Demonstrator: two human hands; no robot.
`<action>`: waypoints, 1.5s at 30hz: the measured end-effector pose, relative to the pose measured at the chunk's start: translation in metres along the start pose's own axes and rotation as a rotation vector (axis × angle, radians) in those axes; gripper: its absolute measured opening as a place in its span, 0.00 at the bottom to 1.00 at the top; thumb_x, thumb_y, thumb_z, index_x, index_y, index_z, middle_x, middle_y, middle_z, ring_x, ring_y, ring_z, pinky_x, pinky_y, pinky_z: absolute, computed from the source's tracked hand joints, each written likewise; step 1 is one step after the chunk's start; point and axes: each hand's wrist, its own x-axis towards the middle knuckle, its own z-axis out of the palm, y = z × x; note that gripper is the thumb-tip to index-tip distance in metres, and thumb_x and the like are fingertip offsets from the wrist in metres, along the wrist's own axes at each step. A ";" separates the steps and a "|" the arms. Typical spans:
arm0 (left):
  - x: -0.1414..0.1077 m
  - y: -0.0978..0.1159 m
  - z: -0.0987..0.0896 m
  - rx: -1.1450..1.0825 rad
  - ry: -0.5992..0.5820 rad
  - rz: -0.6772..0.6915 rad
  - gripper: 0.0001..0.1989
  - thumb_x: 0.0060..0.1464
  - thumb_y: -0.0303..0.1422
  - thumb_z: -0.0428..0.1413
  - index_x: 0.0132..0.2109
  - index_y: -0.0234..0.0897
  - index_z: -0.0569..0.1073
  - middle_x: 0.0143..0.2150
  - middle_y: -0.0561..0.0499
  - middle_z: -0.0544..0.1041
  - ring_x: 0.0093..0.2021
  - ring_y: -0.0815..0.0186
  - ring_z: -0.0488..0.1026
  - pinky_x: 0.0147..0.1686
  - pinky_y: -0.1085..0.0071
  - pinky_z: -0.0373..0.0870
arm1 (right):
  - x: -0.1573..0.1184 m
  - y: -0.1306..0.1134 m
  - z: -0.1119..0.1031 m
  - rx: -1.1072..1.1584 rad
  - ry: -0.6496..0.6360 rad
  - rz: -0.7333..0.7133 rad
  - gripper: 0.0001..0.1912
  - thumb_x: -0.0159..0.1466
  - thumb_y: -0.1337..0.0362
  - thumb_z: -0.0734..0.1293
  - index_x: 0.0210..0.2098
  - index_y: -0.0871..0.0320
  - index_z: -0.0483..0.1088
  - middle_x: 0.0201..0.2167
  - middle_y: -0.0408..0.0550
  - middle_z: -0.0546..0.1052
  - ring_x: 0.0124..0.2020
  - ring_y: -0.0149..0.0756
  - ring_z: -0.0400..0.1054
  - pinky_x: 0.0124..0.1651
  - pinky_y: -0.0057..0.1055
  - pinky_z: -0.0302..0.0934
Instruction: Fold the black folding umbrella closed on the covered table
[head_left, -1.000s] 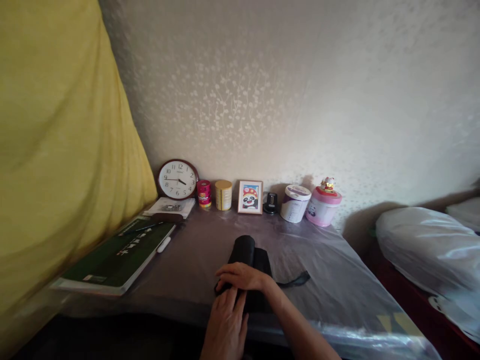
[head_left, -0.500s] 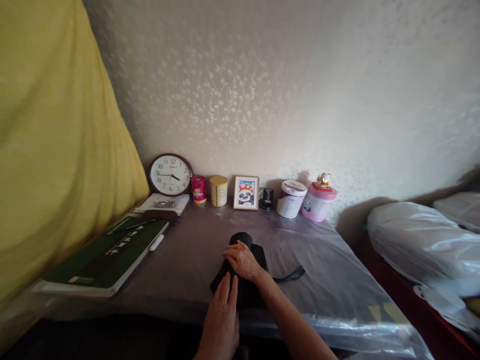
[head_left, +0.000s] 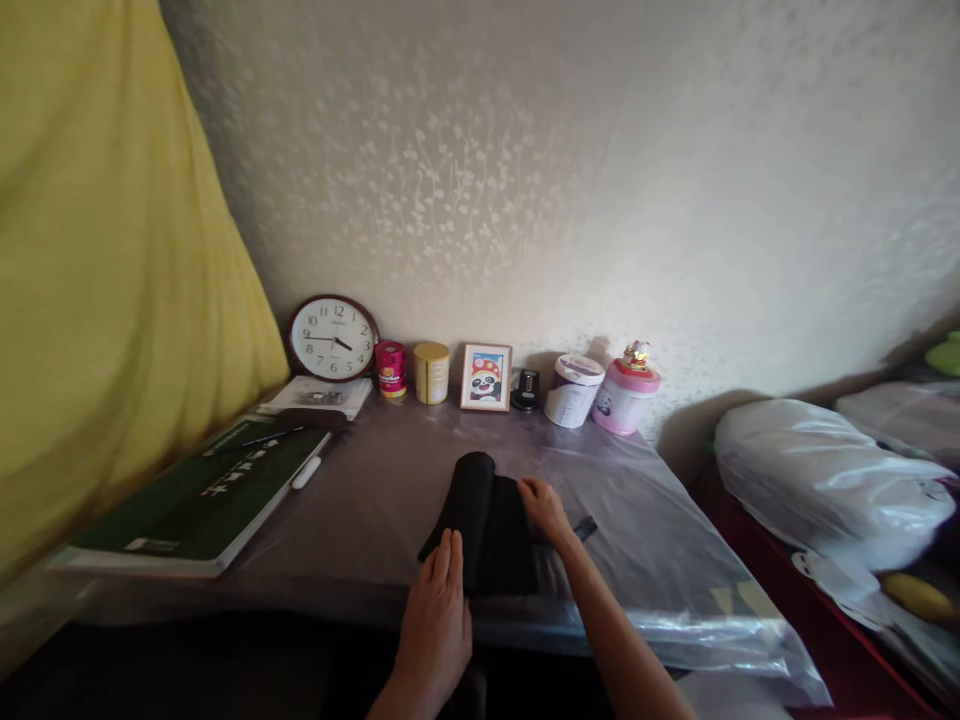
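A black, fabric-like piece [head_left: 510, 545] lies near the front of the table, its left part curled over into a loose roll [head_left: 469, 500]. I cannot tell what kind of article it is. My left hand [head_left: 433, 610] rests on the lower left of the roll with its fingers straight and side by side. At the upper right edge of the flat part, my right hand [head_left: 544, 508] pinches the material between thumb and fingers. A short dark strap [head_left: 585, 527] sticks out past my right wrist, and its other end is hidden behind the hand.
A wall clock [head_left: 334, 338], a pink can [head_left: 391, 369], a yellow-lidded can [head_left: 431, 373], a panda picture [head_left: 486, 378] and two tubs [head_left: 574, 391] line the back. On the left lies a green book [head_left: 195, 500]; beyond the right edge, a white plastic bag [head_left: 832, 480].
My right hand has moved right, from the top of the roll to the piece's right edge. More of the flat black part shows. My left hand stays on the lower left.
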 end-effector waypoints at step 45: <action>-0.004 -0.003 -0.005 -0.162 -0.061 -0.185 0.31 0.54 0.25 0.43 0.63 0.24 0.42 0.63 0.33 0.55 0.58 0.60 0.62 0.51 0.66 0.64 | -0.028 -0.092 0.040 0.188 -0.235 -0.257 0.17 0.59 0.69 0.58 0.48 0.62 0.65 0.27 0.43 0.79 0.27 0.31 0.72 0.33 0.26 0.61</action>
